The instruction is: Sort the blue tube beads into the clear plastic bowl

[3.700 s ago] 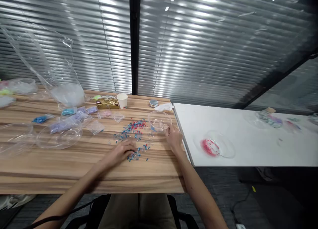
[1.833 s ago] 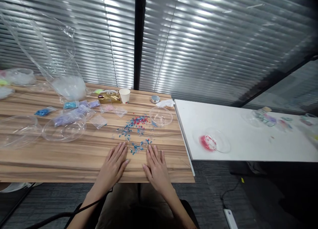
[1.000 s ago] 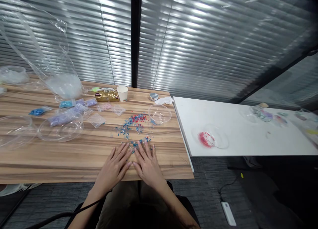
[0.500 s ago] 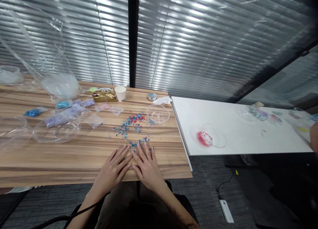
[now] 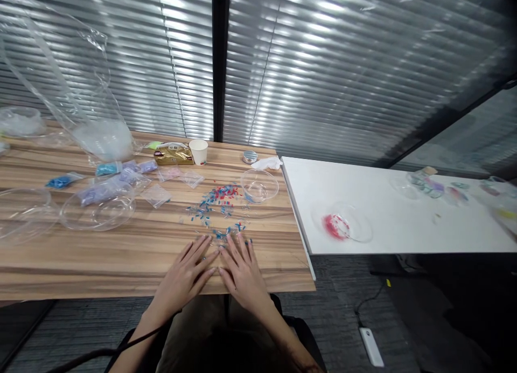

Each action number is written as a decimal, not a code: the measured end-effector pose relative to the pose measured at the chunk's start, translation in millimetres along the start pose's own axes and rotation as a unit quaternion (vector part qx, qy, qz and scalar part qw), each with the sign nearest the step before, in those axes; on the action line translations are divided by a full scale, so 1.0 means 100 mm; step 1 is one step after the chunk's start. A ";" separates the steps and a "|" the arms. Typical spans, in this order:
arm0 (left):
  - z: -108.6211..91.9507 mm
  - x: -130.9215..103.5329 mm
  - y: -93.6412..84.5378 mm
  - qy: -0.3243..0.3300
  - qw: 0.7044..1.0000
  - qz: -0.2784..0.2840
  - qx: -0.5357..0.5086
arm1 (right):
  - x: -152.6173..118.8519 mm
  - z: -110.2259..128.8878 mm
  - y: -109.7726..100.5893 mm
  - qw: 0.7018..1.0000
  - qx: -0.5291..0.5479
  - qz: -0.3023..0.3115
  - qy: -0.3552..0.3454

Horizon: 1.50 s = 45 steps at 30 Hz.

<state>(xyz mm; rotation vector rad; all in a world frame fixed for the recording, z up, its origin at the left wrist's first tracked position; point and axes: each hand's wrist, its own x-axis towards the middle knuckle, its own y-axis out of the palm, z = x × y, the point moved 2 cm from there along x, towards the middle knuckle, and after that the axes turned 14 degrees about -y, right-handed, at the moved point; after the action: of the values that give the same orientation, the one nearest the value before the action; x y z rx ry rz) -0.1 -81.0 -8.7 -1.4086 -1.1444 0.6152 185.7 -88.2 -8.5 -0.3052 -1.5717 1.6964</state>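
Across from me, silvery slatted blinds (image 5: pixel 173 66) fill the whole far side, parted by a dark upright post (image 5: pixel 218 66); farther right a dark bar (image 5: pixel 448 122) slants upward. Bright streaks of light run along the slats. A wood-grain table (image 5: pixel 100 265) stands close beside a white table (image 5: pixel 404 227). Grey, faintly striped carpet (image 5: pixel 339 303) lies below, sinking into deep shadow toward the right.
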 end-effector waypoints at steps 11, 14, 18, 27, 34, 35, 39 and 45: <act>0.02 -0.08 -0.07 0.019 0.993 -0.042 -0.112 | 0.01 0.01 -0.06 0.999 0.027 -0.016 -0.028; 0.02 -0.12 -0.05 0.016 0.990 -0.062 -0.129 | 0.00 0.01 -0.05 0.999 0.033 -0.011 -0.034; 0.02 -0.17 -0.02 0.027 0.988 -0.063 -0.140 | -0.02 0.03 -0.06 0.998 0.041 -0.028 -0.050; 0.01 -0.18 -0.05 0.042 0.983 -0.008 -0.176 | -0.02 0.02 -0.06 0.997 0.044 -0.031 -0.052; -0.04 -0.16 0.00 0.066 0.983 0.003 -0.172 | -0.02 0.02 -0.08 0.996 0.060 -0.048 -0.048; -0.04 -0.14 0.01 0.060 0.984 0.004 -0.170 | -0.02 0.02 -0.08 0.996 0.060 -0.051 -0.047; -0.06 -0.08 0.03 0.040 0.988 -0.008 -0.148 | -0.01 0.00 -0.07 0.998 0.050 -0.031 -0.038; -0.06 -0.08 0.13 0.024 0.995 0.009 -0.096 | 0.01 -0.01 -0.01 0.999 0.022 0.012 -0.040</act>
<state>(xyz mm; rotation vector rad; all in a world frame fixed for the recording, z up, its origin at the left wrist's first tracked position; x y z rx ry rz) 6.3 -88.9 -21.9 -1.5901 -1.1780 0.4904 186.1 -87.1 -7.0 -0.2375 -1.5915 1.7777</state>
